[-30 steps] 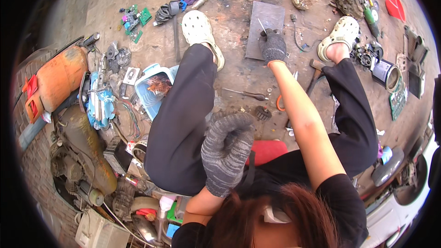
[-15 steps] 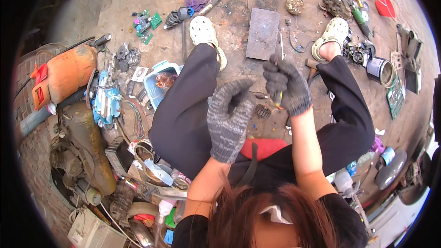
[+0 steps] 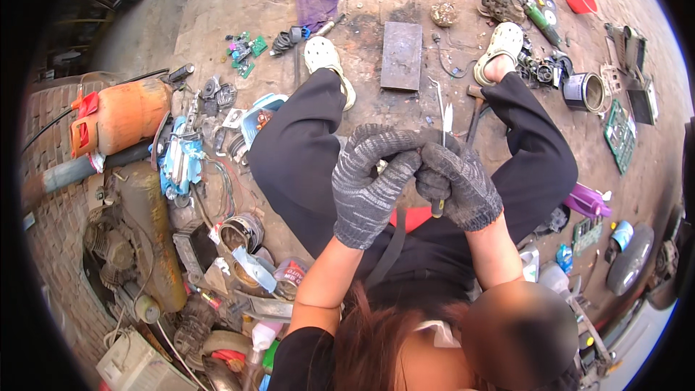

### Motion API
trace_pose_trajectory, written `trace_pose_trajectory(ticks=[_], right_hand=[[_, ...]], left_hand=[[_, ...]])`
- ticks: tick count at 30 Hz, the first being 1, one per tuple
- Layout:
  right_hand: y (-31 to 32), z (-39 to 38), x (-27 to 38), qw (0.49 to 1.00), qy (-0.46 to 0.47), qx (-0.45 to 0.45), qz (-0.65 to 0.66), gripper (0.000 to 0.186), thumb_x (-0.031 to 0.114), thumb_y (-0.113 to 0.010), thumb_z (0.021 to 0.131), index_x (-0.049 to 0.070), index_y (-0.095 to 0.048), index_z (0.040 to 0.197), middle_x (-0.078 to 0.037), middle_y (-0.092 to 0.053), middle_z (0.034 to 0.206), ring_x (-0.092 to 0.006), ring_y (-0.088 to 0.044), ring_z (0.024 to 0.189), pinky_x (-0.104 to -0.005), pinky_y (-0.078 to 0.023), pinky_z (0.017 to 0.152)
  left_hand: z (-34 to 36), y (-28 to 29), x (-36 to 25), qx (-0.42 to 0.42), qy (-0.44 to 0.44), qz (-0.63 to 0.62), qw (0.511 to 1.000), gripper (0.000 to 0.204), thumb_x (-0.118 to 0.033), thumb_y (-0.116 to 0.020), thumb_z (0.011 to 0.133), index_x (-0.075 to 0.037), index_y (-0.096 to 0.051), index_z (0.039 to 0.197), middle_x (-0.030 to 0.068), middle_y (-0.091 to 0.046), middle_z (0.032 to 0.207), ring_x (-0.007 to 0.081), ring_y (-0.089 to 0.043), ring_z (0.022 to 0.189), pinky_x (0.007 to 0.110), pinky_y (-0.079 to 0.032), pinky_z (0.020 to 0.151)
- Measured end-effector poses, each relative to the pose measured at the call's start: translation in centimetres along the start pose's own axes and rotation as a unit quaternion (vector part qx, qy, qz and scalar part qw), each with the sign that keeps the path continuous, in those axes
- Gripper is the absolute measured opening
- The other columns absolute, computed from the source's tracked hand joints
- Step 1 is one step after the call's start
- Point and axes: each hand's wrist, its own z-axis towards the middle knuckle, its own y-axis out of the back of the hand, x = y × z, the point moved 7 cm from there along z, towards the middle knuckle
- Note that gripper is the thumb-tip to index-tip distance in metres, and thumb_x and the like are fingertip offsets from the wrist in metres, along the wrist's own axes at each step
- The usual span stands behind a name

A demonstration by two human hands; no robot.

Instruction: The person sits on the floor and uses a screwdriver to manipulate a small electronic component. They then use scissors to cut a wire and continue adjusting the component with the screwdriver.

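My gloved right hand (image 3: 463,181) is wrapped round a screwdriver (image 3: 437,208). The yellowish end of its handle shows below the fist, and a thin shaft seems to rise above it. Pressed against those fingers is my left hand (image 3: 369,188), in a matching grey glove, with thumb and fingers bent into a pinch. Whatever lies between its fingertips is hidden or too small to name. Both hands are over my lap. Beyond them, a flat dark metal plate (image 3: 402,56) rests on the ground, and a hammer (image 3: 474,112) lies to the right.
On the left are an orange gas cylinder (image 3: 121,119), a blue basin (image 3: 255,117) and heaped scrap parts. Green circuit boards (image 3: 246,51) lie at far left, another board (image 3: 620,136) at right. An angle grinder (image 3: 541,22) and a metal can (image 3: 585,92) sit at right.
My left hand has moved right and its fingertips now meet my right hand. The screwdriver remains in my right hand. The whole view has shifted slightly.
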Motion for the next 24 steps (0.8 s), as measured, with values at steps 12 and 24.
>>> trace_pose_trajectory(ticks=[12, 24], right_hand=[[-0.4, -1.5, 0.4, 0.99, 0.056, -0.049, -0.123, 0.022, 0.016, -0.057, 0.085, 0.0, -0.057, 0.101, 0.0, -0.053, 0.068, -0.003, -0.041, 0.051, -0.0176, -0.03, 0.043], [9.6, 8.7, 5.4, 0.98, 0.102, -0.159, 0.055, 0.009, 0.014, -0.058, 0.085, 0.006, -0.054, 0.086, 0.005, -0.038, 0.06, -0.0029, -0.03, 0.045, -0.0175, -0.024, 0.039]], left_hand=[[-2.4, -0.1, 2.1, -0.068, 0.231, -0.219, 0.945, 0.014, 0.0, -0.061, 0.081, -0.001, -0.061, 0.094, 0.0038, -0.062, 0.085, 0.0096, -0.057, 0.077, 0.023, -0.047, 0.07], [3.1, 0.6, 6.9, -0.081, 0.25, -0.127, 0.957, 0.02, -0.006, -0.056, 0.085, 0.002, -0.059, 0.104, 0.0017, -0.058, 0.081, 0.0067, -0.05, 0.067, 0.019, -0.042, 0.061]])
